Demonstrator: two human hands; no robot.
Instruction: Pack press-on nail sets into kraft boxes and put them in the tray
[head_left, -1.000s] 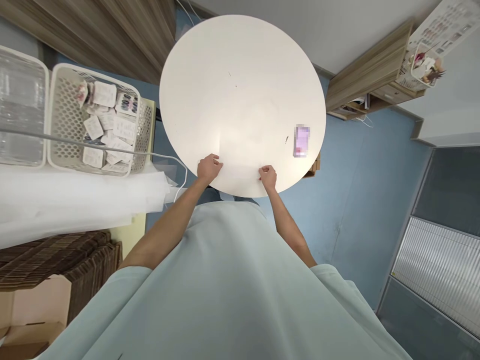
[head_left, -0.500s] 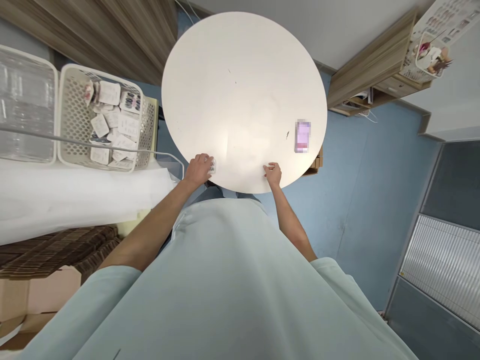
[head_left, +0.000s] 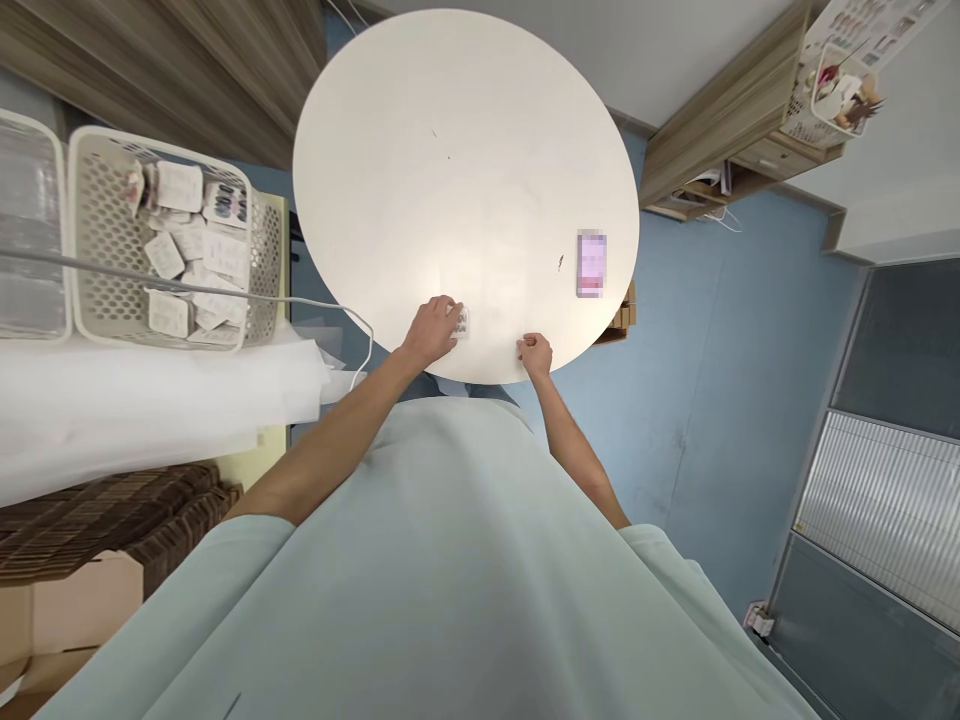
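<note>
At the far left a white basket [head_left: 97,215] stands beside a clear-sided bin [head_left: 30,230]; its raised walls seem meant to keep the loose white packs [head_left: 180,187] inside from sliding out. A cord [head_left: 180,286] crosses in front of both and curls down near the rim of the round bench [head_left: 480,120]. Below the basket lie long white sheets [head_left: 172,400], then stacked cardboard [head_left: 82,520] and an open carton [head_left: 86,610]; stacking probably saves room.

The left hand [head_left: 431,332] is over the near part of the bench, its grip pinching the left edge of a small pack [head_left: 463,322] between fingers and thumb. Holding it by one side leaves the rest uncovered, so dark marks show on it; whether it lies flat or is slightly raised I cannot tell. The pack is between the two hands, close to the person's body, likely for easy reach.

Farther right, the right hand [head_left: 535,355] is near the bench's front edge, fingers curled inward; whether its grip holds something thin cannot be told. A purple phone-like thing [head_left: 592,264], blurred, lies well apart toward the right rim, perhaps to leave working space. Beyond, a wooden cabinet [head_left: 720,110] carries another basket [head_left: 802,115].
</note>
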